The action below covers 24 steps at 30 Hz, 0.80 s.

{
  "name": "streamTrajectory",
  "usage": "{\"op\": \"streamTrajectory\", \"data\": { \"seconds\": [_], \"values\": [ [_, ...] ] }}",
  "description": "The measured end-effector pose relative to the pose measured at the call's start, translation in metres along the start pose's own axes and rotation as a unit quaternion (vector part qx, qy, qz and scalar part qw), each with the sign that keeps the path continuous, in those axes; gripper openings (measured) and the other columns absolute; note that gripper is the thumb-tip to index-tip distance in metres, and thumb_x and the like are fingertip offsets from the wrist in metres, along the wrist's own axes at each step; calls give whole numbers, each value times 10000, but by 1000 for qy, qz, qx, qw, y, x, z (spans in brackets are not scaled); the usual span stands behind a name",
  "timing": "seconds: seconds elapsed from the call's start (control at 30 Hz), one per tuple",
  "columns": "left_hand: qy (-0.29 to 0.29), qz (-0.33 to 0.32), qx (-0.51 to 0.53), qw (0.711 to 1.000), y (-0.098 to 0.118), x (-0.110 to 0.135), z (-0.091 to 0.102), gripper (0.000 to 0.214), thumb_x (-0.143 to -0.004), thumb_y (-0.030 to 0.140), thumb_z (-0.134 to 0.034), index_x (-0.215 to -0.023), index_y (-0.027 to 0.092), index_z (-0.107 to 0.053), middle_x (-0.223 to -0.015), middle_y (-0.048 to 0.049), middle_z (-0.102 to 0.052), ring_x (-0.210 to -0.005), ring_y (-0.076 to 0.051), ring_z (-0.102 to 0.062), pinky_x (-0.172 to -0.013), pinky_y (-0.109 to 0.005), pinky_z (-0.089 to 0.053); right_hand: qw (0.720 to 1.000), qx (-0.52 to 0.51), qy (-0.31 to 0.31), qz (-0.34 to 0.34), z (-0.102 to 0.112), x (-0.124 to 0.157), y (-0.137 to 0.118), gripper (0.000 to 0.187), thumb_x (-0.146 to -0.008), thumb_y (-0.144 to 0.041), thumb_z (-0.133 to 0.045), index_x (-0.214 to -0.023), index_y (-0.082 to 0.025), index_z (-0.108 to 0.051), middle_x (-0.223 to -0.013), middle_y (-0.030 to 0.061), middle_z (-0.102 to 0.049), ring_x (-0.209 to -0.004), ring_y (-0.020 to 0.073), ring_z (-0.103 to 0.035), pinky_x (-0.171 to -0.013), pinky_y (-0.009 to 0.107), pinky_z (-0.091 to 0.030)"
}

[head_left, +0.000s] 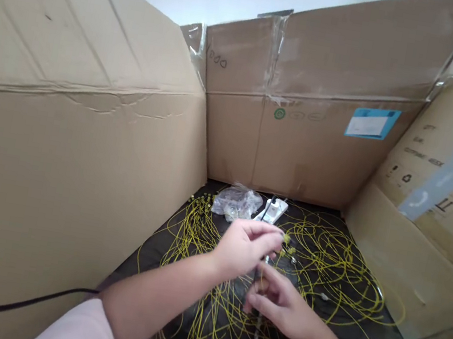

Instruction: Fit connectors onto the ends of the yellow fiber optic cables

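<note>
Thin yellow cables [335, 269] lie in loose coils across a black work surface [360, 331]. My left hand [246, 246] hovers over the middle of them, its fingers pinched on a small green-tipped cable end [285, 239]. Just below it, my right hand [279, 307] is closed around a thin dark and white tool or connector [266, 266] that points up toward the left fingers. What exactly the right hand holds is too blurred to name. Both hands nearly touch.
Tall cardboard walls [70, 166] enclose the surface on the left, back and right. A crumpled clear plastic bag [237, 201] and a small white device [274, 210] lie at the back. A black cord [8, 305] runs along the left wall.
</note>
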<state>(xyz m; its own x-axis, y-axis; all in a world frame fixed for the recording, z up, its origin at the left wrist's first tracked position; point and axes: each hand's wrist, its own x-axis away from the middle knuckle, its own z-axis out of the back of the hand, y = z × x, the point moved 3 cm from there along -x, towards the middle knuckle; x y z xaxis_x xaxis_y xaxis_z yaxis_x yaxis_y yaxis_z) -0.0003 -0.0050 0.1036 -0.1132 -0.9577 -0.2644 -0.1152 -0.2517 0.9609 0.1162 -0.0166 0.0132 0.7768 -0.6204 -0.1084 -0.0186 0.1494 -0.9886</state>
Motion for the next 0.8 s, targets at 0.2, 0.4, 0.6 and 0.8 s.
{"op": "streamTrajectory", "data": {
  "seconds": [0.2,0.4,0.6,0.8],
  "values": [
    [276,10,-12,961,-2,-53,88,273,-731,373,-617,-842,126,-585,-686,-2,-551,-437,-37,-465,-434,-198,-425,995,85,-6,-51,2,5,-6,257,-842,-335,-517,-1035,-188,-603,-663,19,-609,-559,130,-578,-562,277,-488],
    [382,78,-176,904,-33,-80,168,224,-818,293,-503,-819,82,-579,-606,10,-522,-382,-27,-352,-386,-186,-314,996,78,-11,-45,15,18,-21,201,-811,-335,-557,-908,-178,-637,-565,-11,-560,-416,78,-492,-388,184,-393],
    [367,139,-393,831,-58,-81,203,182,-814,296,-543,-841,128,-610,-852,-56,-636,-797,-160,-586,-731,-321,-454,984,-46,-163,-61,22,35,-30,290,-792,-347,-579,-1007,-154,-598,-578,-9,-598,-420,89,-550,-403,187,-431],
    [297,186,-554,755,-76,-81,214,147,-760,217,-536,-817,152,-655,-992,-162,-655,-1007,-264,-569,-816,-317,-402,988,126,-87,-29,14,18,-30,221,-762,-313,-617,-930,-175,-660,-681,21,-636,-563,102,-563,-523,213,-459]
  ]
}}
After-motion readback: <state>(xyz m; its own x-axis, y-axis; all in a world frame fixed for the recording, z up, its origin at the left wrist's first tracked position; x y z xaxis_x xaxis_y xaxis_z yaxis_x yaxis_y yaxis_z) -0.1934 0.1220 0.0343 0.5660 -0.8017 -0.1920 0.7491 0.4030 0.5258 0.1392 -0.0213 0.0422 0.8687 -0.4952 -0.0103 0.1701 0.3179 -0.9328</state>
